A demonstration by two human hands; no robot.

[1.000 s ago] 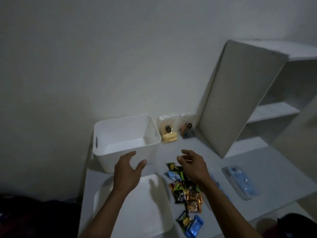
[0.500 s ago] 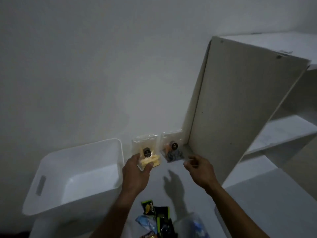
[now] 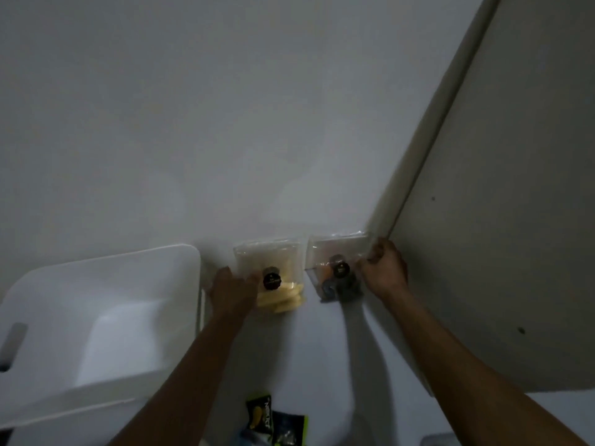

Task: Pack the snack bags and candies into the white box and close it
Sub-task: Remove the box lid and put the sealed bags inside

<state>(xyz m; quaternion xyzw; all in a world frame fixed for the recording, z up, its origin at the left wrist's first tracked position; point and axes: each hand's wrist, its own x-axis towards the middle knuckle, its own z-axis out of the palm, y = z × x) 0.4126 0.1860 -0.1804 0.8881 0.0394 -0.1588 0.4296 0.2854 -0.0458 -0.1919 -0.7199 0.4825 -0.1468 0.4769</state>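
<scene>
here each grip pinches a crinkly clear pouch: left hand yellow-stick bag, right hand dark-snack bag.

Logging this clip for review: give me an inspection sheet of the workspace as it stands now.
Surface: pale tabletop, dim light.
Job's things: white box open, looks empty; yellow snack bag and dark snack bag upright against the wall; small candy packets at near edge.
Clutter: nothing seen.
Hands: left hand grips the yellow bag; right hand grips the dark bag's edge.
Cables: nothing seen.
Surroundings: bare wall; shelf unit side panel on the right.
</scene>
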